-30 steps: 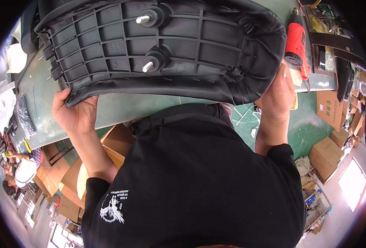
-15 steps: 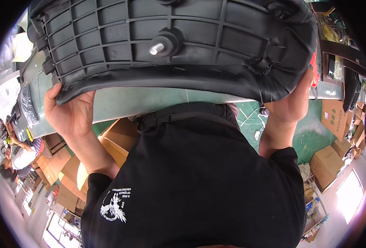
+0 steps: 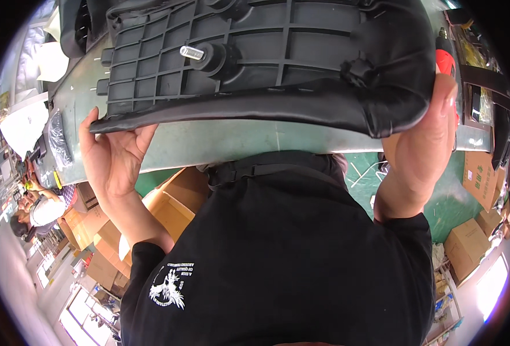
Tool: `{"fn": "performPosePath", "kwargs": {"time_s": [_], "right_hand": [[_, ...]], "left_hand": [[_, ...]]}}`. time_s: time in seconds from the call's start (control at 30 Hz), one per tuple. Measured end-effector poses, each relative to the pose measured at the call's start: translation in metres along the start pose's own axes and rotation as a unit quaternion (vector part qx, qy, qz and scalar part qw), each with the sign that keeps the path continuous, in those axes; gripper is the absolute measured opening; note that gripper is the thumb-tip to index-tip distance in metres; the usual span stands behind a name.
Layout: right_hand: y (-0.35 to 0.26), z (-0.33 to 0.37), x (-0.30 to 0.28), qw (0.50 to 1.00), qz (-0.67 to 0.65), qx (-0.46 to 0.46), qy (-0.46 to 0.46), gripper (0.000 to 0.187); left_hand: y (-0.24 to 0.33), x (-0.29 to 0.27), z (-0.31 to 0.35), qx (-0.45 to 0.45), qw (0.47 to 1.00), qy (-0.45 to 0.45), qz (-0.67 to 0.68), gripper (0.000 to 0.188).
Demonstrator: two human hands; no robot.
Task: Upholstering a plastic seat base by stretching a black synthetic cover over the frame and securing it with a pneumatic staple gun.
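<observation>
Apparently, the smooth black cover is stapled along the ribbed black plastic panel, its left corner perhaps unfastened, the left hand pinching there, the right hand gripping opposite.

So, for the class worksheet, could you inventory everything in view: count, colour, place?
Black ribbed panel: one, black, held above the bench
Metal studs: two, silver, on the panel's ribbed side, one cut by the top edge
Workbench: one, grey-green, beneath the panel
Red tool: one, partly hidden, beyond the right hand
Plastic bag: one, greyish, bench's left end
White material: several pieces, far left
Cardboard boxes: several, brown, both sides
Floor: one, green, right
Co-worker: one, white top, far left
Black shirt: one, on the wearer
Left hand: one, bare, panel's lower-left corner
Right hand: one, bare, panel's right end
</observation>
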State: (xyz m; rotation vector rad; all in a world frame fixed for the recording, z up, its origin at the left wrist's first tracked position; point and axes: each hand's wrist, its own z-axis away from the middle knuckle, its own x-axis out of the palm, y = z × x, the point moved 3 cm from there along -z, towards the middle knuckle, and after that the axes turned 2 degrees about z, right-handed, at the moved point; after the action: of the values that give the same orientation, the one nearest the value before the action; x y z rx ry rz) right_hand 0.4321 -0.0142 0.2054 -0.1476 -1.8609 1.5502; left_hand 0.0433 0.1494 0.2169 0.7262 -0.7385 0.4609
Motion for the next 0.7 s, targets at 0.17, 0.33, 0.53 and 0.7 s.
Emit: {"fn": "performPosePath", "kwargs": {"time_s": [0.17,0.33,0.53,0.7], "right_hand": [[-0.003,-0.013,0.027,0.994,0.023,0.051,-0.098,0.064],[0.017,-0.02,0.027,0.953,0.161,0.21,-0.144,0.051],[0.042,-0.042,-0.062,0.929,0.351,0.102,-0.051,0.033],[0.025,-0.08,-0.128,0.783,0.621,-0.022,0.034,0.032]], "left_hand": [[0.001,-0.001,-0.001,0.004,1.0,0.025,-0.008,0.059],[-0.014,-0.046,-0.017,0.039,0.998,0.011,0.042,0.053],[-0.057,-0.131,-0.032,0.12,0.977,0.155,0.088,0.055],[-0.071,-0.149,-0.027,0.127,0.968,0.213,0.048,0.046]]}}
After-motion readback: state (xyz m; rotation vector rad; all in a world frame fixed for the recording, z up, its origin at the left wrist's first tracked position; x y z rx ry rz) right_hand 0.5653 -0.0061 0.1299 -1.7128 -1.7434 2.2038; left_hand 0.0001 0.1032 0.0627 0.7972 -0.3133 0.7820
